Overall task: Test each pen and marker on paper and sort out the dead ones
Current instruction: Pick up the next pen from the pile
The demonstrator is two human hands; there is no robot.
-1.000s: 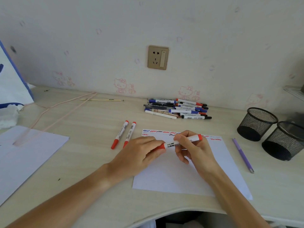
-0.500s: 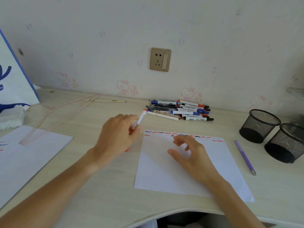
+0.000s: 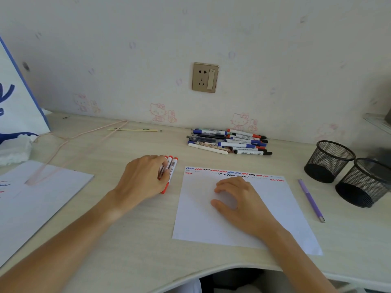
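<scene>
Now, line by line:
Left hand: the left hand [image 3: 143, 178] lies on the pale wooden desk [image 3: 127, 240], fingers [image 3: 163, 166] laid over three white markers with red caps [image 3: 171, 169] beside the sheet; whether they curl round one I cannot tell.
Right hand: the right hand [image 3: 239, 199] rests on the white test sheet with coloured squiggles along its top edge [image 3: 285, 208], fingers loosely bent, holding nothing.
Untested pile: the heap of blue, red and black pens and markers [image 3: 228, 142] lies by the wall, well apart from both hands.
Handling: markers look light, stiff, smooth and round, so likely to roll; pinch one mid-barrel.
Other: a lilac pen [image 3: 311, 199] lies near two black mesh cups [image 3: 347, 174].
</scene>
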